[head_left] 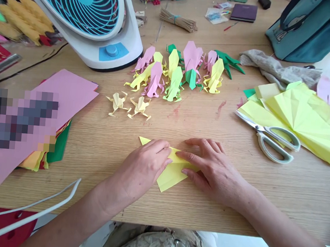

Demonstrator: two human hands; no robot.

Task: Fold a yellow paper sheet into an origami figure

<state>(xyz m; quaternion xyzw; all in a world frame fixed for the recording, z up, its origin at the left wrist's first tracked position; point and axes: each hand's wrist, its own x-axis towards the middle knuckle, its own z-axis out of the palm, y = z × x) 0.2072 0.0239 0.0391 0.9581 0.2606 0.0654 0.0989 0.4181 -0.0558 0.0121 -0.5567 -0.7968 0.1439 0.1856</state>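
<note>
A folded sheet of yellow paper [172, 174] lies on the wooden table near its front edge, with a pointed corner sticking out at the upper left. Over its left part, my left hand [147, 162] has its fingers curled together, gripping and pressing a fold. From the right, my right hand [213, 167] rests with fingers spread, its index fingertip and thumb touching the paper. The fingers partly cover the creases. Beyond the hands stand two small cream origami frogs [140, 107] and a cluster of pink, yellow and green folded paper figures [175, 84].
Scissors [274, 141] lie at right beside yellow creased paper [302, 115]. Coloured sheets [67, 89] are stacked at left. A fan [113, 51] stands at the back left, a teal bag [306, 32] at the back right. A grey cloth [280, 68] lies near the bag.
</note>
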